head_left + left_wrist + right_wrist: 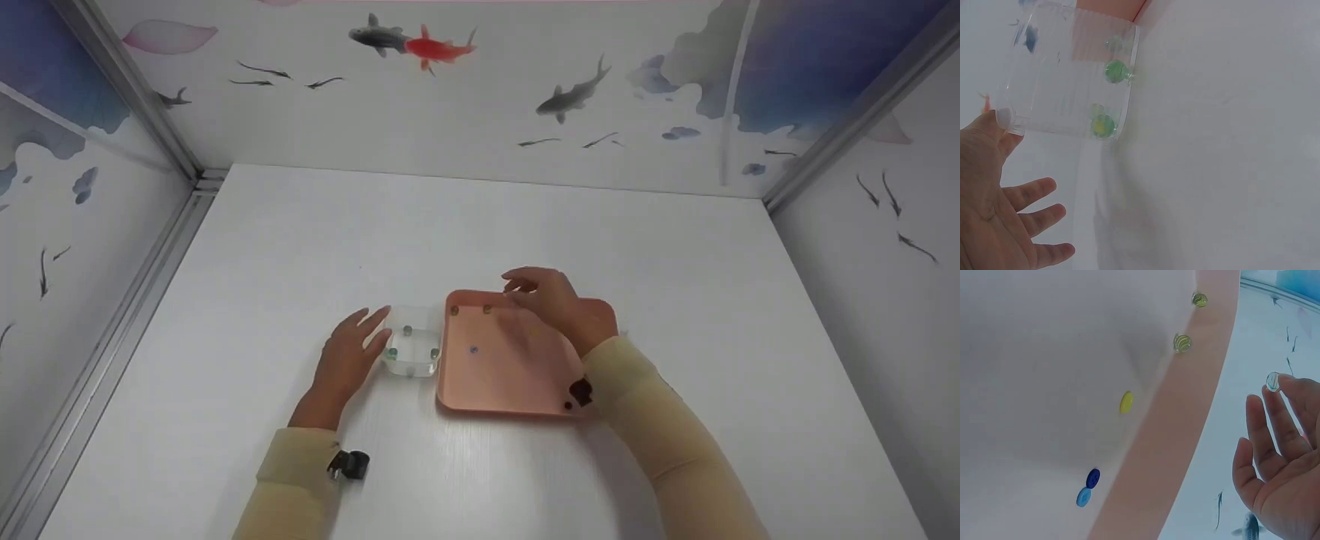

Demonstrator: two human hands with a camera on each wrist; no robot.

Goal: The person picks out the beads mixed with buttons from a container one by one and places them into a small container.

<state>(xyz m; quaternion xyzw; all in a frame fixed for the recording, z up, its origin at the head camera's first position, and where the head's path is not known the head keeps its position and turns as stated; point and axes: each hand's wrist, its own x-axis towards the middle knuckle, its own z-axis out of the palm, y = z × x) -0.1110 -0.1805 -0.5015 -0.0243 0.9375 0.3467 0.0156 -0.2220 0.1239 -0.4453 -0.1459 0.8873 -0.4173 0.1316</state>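
Observation:
My left hand [345,367] is at the left side of a clear plastic box [1053,84], thumb and index finger pinching its rim while the other fingers spread apart. Several greenish marbles [1116,72] lie at the bottom of the box. Above the far edge of a pink tray [495,390], my right hand [551,300] pinches a clear marble [1272,382] between thumb and fingertip. Two yellow-striped marbles [1183,342] lie along the tray's far side. A small blue round piece [473,349] sits left of the tray's middle.
In the right wrist view, a yellow button [1126,402], a dark blue button [1093,478] and a light blue button [1084,496] lie in the tray. A dark round piece [568,406] is by its near right corner. Printed panels [480,112] enclose the white table [300,225].

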